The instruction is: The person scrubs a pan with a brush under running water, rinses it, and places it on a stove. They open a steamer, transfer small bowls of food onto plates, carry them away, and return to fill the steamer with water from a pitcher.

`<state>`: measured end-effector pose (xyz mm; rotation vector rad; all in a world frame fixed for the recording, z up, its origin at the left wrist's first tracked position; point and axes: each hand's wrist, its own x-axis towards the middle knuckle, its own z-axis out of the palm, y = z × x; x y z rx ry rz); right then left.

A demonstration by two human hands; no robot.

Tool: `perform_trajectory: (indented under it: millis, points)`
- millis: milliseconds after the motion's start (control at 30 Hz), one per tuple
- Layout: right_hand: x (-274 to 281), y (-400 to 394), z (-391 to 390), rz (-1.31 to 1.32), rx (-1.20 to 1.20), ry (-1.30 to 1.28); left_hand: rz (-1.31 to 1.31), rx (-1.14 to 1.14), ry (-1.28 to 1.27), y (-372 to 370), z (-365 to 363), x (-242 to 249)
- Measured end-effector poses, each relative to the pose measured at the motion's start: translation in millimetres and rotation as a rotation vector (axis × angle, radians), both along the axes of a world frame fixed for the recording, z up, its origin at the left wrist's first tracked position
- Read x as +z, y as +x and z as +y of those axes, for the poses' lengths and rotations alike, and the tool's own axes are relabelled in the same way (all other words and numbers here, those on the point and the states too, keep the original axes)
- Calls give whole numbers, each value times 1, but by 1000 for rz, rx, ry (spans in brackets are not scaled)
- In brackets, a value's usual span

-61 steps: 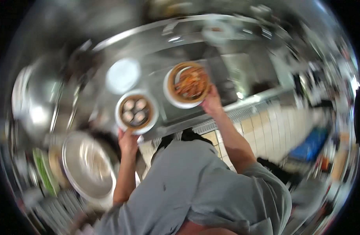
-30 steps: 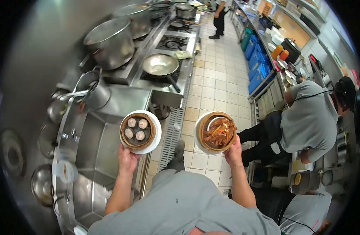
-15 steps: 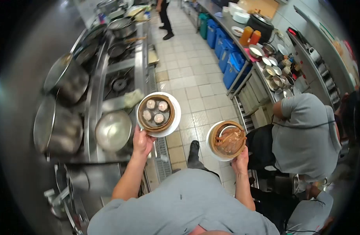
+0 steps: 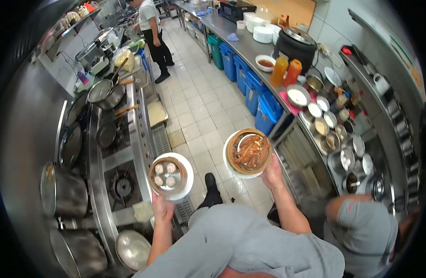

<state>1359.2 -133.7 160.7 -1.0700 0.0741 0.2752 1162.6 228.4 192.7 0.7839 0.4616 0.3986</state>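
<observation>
My left hand (image 4: 162, 208) grips the near rim of a white plate (image 4: 188, 173). On that plate sits a round bamboo steamer (image 4: 151, 175) with several pale shumai dumplings (image 4: 170, 167) spaced apart inside. Out to the right, my right hand (image 4: 272, 174) is closed on the edge of a second white plate (image 4: 228, 162). It carries another bamboo steamer (image 4: 269, 160), which holds a dish of reddish-brown chicken feet (image 4: 253, 152). Both steamers are uncovered and roughly level. My fingers are mostly hidden beneath the plates.
A stove (image 4: 122, 185) with pots and a wok (image 4: 133, 250) lines the left. At right, a steel counter (image 4: 224, 39) holds sauce bottles (image 4: 278, 70) and bowls, above blue bins (image 4: 268, 111). A co-worker (image 4: 361, 231) is close at lower right; another person (image 4: 151, 32) stands up the tiled aisle.
I have moved forward along the aisle; the stove and co-worker sit lower in view. The right steamer is now higher than the left one. Both plates stay held.
</observation>
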Motion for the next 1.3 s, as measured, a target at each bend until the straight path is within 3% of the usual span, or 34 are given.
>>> perform_trajectory:
  millis: [133, 233, 300, 400, 600, 767, 833, 900, 967, 1000, 1067, 1200, 1300]
  points:
    - [12, 121, 49, 22, -75, 7, 41, -6, 15, 113, 66, -26]
    - [-13, 209, 61, -21, -69, 64, 56, -119, -6, 221, 107, -31]
    - [12, 252, 80, -98, -60, 60, 13, -86, -6, 314, 113, -11]
    - [23, 313, 97, 1, -80, -19, -52, -165, -32, 432, 132, 0]
    - [5, 480, 137, -95, -218, 100, -50, -244, -40, 651, 150, 17]
    - [-5, 655, 171, -67, -89, 37, 19, -224, -20, 770, 190, 5]
    - [2, 717, 192, -18, -65, -62, 98, -116, -15, 799, 212, -11]
    - [0, 774, 213, 4, 11, -77, 22, -96, -10, 830, 241, -27]
    - [-1, 852, 242, -6, 107, -70, 59, -31, 8, 858, 264, -30]
    - [10, 878, 277, -78, -29, 69, 46, -17, 10, 879, 278, -33]
    - [18, 935, 312, -121, 13, 103, 182, 89, -11, 922, 308, -42]
    - [-4, 1035, 350, -35, 51, 27, 223, 18, 30, 1030, 377, -65]
    - [5, 1088, 386, 46, -157, 73, 66, -229, 37, 1124, 425, -87]
